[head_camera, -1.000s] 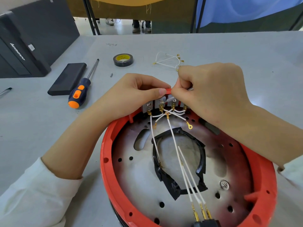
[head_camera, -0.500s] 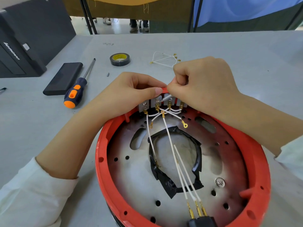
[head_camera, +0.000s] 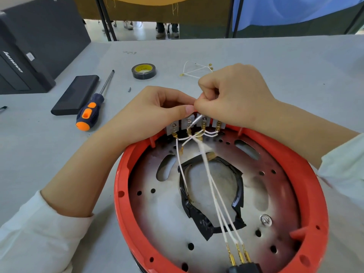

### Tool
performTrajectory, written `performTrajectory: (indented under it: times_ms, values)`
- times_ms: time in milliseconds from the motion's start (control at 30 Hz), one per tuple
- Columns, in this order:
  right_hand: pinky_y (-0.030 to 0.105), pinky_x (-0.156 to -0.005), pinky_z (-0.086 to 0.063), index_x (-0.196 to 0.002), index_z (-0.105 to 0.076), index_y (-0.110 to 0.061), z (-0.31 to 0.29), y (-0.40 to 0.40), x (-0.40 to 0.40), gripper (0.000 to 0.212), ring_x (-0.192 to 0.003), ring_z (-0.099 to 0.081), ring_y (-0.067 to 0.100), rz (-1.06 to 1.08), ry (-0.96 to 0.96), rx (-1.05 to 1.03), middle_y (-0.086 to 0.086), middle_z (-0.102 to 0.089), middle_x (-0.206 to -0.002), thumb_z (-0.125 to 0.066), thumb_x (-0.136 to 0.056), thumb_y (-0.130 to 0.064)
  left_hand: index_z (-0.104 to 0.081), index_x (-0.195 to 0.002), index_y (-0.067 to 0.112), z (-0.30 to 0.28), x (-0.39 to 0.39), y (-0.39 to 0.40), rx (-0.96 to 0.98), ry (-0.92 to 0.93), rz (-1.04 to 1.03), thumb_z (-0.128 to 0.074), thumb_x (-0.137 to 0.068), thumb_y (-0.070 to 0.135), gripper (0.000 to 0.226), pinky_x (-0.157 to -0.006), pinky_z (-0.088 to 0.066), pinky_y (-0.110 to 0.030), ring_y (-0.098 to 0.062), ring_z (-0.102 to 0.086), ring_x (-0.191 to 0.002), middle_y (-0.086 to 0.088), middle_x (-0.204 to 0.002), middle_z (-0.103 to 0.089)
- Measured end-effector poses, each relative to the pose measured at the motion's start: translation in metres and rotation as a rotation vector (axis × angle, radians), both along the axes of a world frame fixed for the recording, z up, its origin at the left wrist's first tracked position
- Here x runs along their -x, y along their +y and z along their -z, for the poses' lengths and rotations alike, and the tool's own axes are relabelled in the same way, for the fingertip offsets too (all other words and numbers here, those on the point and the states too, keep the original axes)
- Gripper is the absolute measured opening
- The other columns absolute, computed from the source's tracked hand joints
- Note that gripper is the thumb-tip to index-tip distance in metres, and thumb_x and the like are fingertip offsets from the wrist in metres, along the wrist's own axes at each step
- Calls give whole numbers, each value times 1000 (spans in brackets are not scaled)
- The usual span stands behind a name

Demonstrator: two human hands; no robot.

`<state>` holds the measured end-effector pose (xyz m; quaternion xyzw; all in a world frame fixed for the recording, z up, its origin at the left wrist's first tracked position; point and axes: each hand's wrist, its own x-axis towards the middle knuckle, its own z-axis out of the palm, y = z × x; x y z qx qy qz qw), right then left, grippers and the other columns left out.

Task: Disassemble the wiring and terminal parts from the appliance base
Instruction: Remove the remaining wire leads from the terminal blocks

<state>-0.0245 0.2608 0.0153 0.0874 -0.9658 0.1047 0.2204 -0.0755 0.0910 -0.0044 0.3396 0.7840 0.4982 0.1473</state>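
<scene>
The round red plastic appliance base (head_camera: 307, 174) rests on the grey table (head_camera: 275, 56); the left hand (head_camera: 149, 113) grips its far rim; the right hand (head_camera: 232, 95), fisted, pinches a thin metal tool (head_camera: 197, 120) at the grey terminal block (head_camera: 194, 124); lever each brass terminal gently, keeping the white wires (head_camera: 212, 186) slack.

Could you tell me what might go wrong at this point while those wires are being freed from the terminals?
The right hand works a thin metal tool at the terminals; it could slip toward the left hand beside it. The crossed white wires might snag or tear if tugged.
</scene>
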Motion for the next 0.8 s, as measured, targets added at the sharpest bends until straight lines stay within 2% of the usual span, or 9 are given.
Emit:
performTrajectory:
  times_ms: [200,300,367,467,533,633,733,800]
  values:
    - [28,-55,-27,-49,-26,-19,0,4,-9,32,-53,-37,22,97,120,49,-3,-31,-44,-52,-68,-25,-72,-100,27,0,0,0,-1,-23,-6,-63,-90,16,18,-95,-47,-21,-5,-67,-97,9,-98,-74]
    - [30,-56,-32,-51,-29,-18,0,3,-15,34,-56,-43,23,132,122,11,-3,-37,-47,-54,-73,-25,-72,-102,26,0,-1,0,1,-40,-10,-63,-89,17,18,-98,-48,-27,-7,-68,-96,8,-97,-74]
    - [29,-53,-29,-54,-34,-17,1,3,-19,33,-56,-43,21,145,99,-15,-3,-43,-50,-54,-78,-28,-72,-102,26,0,0,0,6,-43,-19,-64,-89,18,17,-99,-48,-30,-9,-68,-97,7,-97,-74]
    - [24,-53,-30,-62,-46,-20,-2,8,-27,34,-59,-48,11,152,-16,43,-6,-50,-56,-51,-85,-45,-72,-105,23,0,-1,-1,16,-51,-15,-63,-89,19,18,-101,-47,-34,-10,-68,-98,6,-99,-74]
    - [27,-59,-38,-70,-50,-28,-5,13,-34,29,-66,-53,6,104,-158,175,-8,-59,-61,-48,-83,-54,-72,-105,22,0,-1,-1,17,-62,-12,-63,-90,18,18,-99,-48,-34,-11,-68,-97,5,-99,-74]
    - [33,-69,-45,-87,-50,-33,-8,18,-44,20,-68,-56,1,10,-312,296,-14,-64,-66,-50,-81,-52,-71,-104,23,-1,-3,0,16,-53,-10,-61,-91,22,17,-95,-50,-29,-10,-68,-95,5,-98,-74]
    - [14,-65,-40,-93,-49,-33,-12,22,-51,16,-61,-55,0,-69,-315,446,-9,-64,-66,-56,-84,-44,-71,-103,27,-3,-8,0,-23,-20,1,-60,-88,44,25,-90,-49,-18,-2,-67,-96,12,-99,-73]
    - [6,-57,-36,-91,-50,-33,-14,21,-53,15,-54,-55,0,-88,-288,528,-6,-65,-68,-62,-83,-39,-72,-99,28,-4,-10,-1,-63,2,16,-59,-83,49,30,-91,-48,-17,-1,-66,-99,13,-102,-72]
